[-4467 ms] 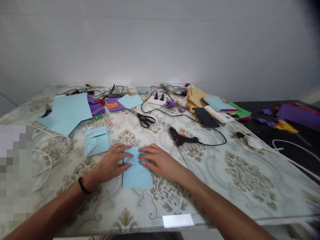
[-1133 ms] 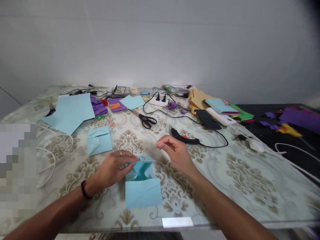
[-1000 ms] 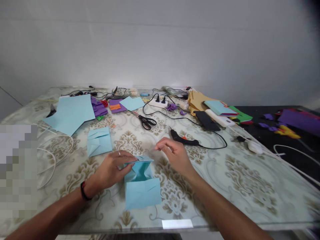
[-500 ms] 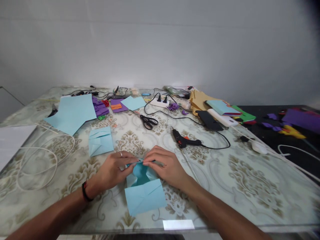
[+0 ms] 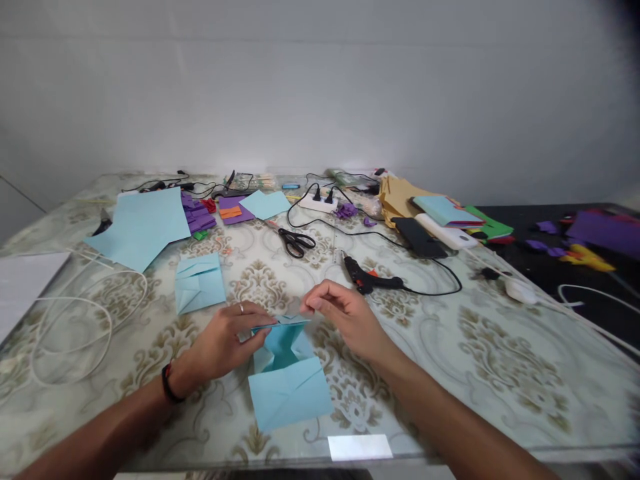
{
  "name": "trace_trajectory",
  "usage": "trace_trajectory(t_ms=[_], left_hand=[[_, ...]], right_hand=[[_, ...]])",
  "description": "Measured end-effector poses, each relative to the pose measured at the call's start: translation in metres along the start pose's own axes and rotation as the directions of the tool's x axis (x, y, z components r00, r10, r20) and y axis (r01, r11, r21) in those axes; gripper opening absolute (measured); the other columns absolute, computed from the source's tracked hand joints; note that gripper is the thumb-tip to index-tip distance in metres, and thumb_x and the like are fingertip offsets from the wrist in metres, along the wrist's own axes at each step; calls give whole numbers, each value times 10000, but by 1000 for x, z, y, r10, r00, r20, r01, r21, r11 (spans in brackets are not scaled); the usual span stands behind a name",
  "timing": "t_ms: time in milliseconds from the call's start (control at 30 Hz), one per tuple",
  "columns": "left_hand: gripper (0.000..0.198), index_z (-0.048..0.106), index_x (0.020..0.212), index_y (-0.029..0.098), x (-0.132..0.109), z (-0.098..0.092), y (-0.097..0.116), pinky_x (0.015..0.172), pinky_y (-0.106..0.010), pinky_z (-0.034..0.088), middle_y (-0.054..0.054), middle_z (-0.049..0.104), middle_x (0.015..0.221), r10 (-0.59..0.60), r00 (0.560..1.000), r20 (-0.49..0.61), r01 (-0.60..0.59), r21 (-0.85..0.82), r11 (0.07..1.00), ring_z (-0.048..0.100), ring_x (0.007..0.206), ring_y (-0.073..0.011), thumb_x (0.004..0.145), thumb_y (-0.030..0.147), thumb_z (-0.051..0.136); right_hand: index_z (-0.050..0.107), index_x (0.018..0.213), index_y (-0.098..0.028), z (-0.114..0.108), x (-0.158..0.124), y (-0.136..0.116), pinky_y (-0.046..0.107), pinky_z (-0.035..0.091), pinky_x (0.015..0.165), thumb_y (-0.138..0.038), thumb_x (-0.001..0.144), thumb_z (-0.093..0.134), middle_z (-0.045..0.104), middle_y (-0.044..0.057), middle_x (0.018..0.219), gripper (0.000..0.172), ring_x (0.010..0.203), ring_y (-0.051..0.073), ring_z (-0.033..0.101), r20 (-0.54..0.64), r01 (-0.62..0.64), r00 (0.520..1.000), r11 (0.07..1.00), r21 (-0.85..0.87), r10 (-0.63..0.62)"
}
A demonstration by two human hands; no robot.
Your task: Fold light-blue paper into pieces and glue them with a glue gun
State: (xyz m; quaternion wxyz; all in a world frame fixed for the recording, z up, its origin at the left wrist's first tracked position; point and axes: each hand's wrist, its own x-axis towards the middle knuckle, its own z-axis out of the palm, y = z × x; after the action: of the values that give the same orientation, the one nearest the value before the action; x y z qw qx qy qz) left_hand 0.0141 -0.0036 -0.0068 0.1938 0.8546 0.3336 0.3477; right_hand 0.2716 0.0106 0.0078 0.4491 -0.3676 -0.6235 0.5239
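Observation:
On the table in front of me lies a light blue folded paper, opened out like a small bag or pocket, its darker blue inside facing up. My left hand, with a ring and a dark bracelet, pinches the raised far edge of this paper between thumb and fingers. Just off that edge's right end is my right hand, its fingers curled together; no object shows in them. A similar folded blue paper rests beyond my left hand.
A black glue gun lies to the right with its cord trailing. Scissors, a power strip and a phone are farther back. Large blue sheets and a looped white cable occupy the left.
My right hand has let go of the paper's far edge and moved a little up and right, its fingers curling. My left hand keeps its pinch.

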Motion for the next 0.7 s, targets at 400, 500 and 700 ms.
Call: trace_trajectory(t_ms=[400, 500, 700], left_hand=[[259, 781, 1063, 226, 2, 0, 0, 847, -332, 611, -84, 761, 1045, 88, 996, 5, -88, -21, 996, 730, 963, -195, 923, 78, 622], [211, 771, 1045, 213, 3, 0, 1, 824, -324, 611, -80, 767, 1020, 91, 996, -15, -91, -3, 996, 731, 936, -190, 931, 100, 634], [112, 753, 993, 195, 3, -1, 4, 788, -294, 608, -64, 773, 959, 95, 994, -61, -93, 46, 995, 733, 883, -174, 947, 145, 664]], right_hand=[[707, 794, -190, -6, 3, -1, 306, 514, 708, -425, 1040, 539, 708, 34, 733, 379, 704, 175, 633, -69, 72, 994, 982, -172, -85], [763, 906, -202, -1, 1, -5, 363, 538, 828, -322, 1038, 551, 761, 66, 878, 277, 857, 211, 680, 34, 221, 973, 882, -415, -228], [734, 1025, -205, 17, -4, 4, 398, 552, 867, -249, 909, 760, 750, 84, 966, 126, 947, 238, 660, 256, 440, 898, 769, -465, -359]])
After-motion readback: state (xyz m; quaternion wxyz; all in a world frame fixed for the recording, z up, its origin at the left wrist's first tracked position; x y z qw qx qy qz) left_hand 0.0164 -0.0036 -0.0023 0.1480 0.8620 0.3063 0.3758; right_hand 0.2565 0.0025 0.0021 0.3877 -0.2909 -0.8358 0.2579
